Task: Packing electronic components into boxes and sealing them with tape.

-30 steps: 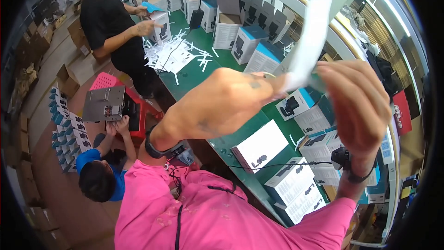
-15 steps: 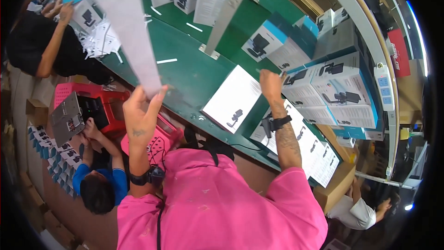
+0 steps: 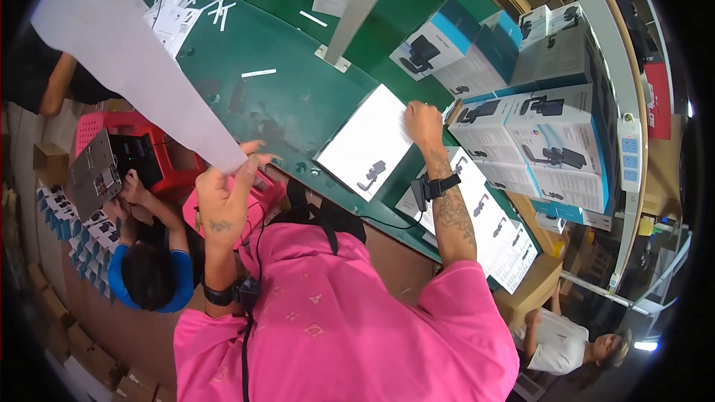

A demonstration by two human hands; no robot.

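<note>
My left hand is raised at the left of the table, thumb and finger pinching the narrow end of a long white paper sheet. The sheet widens toward the upper left, its far edge uneven. On the green table lies a white box with a picture of a dark device on a stand. My right hand, fingers curled closed, rests at the right edge of this box; what its fingers hold, if anything, is hidden. Just right of my right forearm are more white boxes with the same kind of picture.
Stacked white-and-blue boxes rise at the right. A metal post stands on the green table. Paper strips litter its far left. A person in blue works beside a red stool; another person is at lower right.
The paper sheet has swung left and now shows more of its broad face. My right hand has moved slightly left and up, to the box's edge. The person at lower right has turned.
</note>
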